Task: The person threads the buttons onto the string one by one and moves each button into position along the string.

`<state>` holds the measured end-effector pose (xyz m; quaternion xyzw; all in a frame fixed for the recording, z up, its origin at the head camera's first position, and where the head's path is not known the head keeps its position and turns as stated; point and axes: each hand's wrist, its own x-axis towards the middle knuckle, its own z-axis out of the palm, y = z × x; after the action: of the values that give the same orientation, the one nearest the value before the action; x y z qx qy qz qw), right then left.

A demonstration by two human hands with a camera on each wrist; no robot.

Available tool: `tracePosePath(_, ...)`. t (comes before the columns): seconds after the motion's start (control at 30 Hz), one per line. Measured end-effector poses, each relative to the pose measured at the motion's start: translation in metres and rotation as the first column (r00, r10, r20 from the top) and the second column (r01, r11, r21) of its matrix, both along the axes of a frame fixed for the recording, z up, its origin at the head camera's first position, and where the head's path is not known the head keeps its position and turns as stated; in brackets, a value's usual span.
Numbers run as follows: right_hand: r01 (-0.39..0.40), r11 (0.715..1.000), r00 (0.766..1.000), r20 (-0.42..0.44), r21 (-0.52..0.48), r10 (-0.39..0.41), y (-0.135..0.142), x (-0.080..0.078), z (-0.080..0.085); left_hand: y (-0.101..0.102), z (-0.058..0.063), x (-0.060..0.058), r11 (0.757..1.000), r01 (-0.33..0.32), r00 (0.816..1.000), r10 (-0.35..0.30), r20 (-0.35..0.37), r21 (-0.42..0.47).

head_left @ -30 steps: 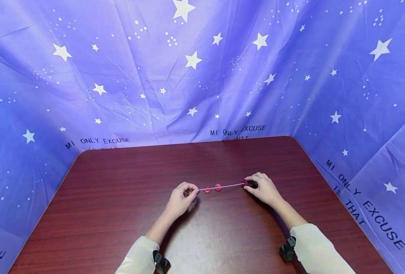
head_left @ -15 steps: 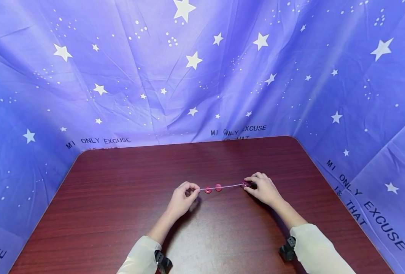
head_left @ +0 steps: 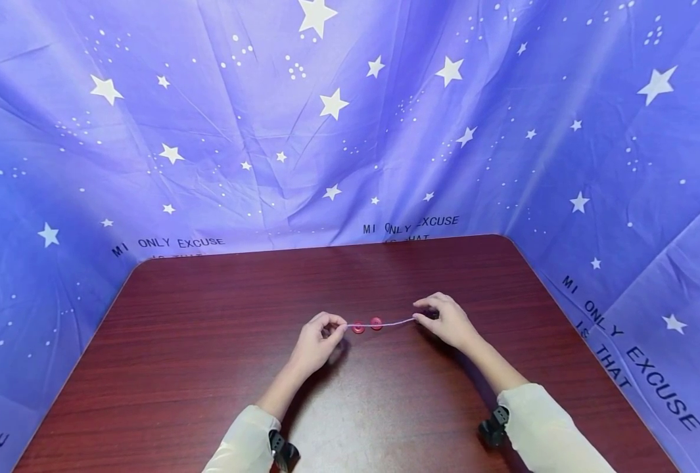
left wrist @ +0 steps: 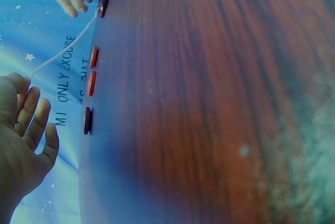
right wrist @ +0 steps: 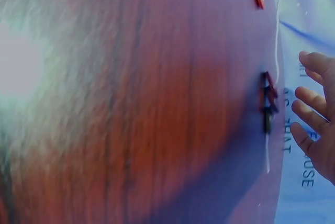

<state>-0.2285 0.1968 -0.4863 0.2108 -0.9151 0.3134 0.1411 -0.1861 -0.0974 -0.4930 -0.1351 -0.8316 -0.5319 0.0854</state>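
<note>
My left hand (head_left: 314,343) pinches one end of a thin pale string (head_left: 394,324) between thumb and finger, above the table. From there the string runs to a small cluster of dark red buttons (right wrist: 269,96) on the tabletop, with a short tail beyond them. Beside that cluster is my right hand (head_left: 449,323), thumb and fingers spread apart, holding nothing; the right wrist view shows a gap between hand and buttons. Two red buttons, one left (head_left: 358,328) and one right (head_left: 376,323), lie between the hands, beneath the string. Another dark button (left wrist: 87,121) lies near my left hand.
The wooden table (head_left: 237,295) has a glossy reddish-brown top with rounded far corners. A purple-blue star-printed curtain (head_left: 208,131) closes in the back and both sides. Black devices are strapped at both wrists, the right one (head_left: 494,427) near the sleeve cuff.
My right hand has let go of the buttons, spread its fingers and shifted slightly left and away. The string sags a little more near it. My left hand keeps its pinch almost unmoved.
</note>
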Motion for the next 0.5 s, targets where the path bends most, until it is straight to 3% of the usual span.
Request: tracePosePath(0.5,-0.043,0.997,0.996,0.074,-0.068,0.048,-0.029,0.003,0.014,0.0,0.001,0.0,1.0,0.002,1.0,-0.002,0.003,0.011)
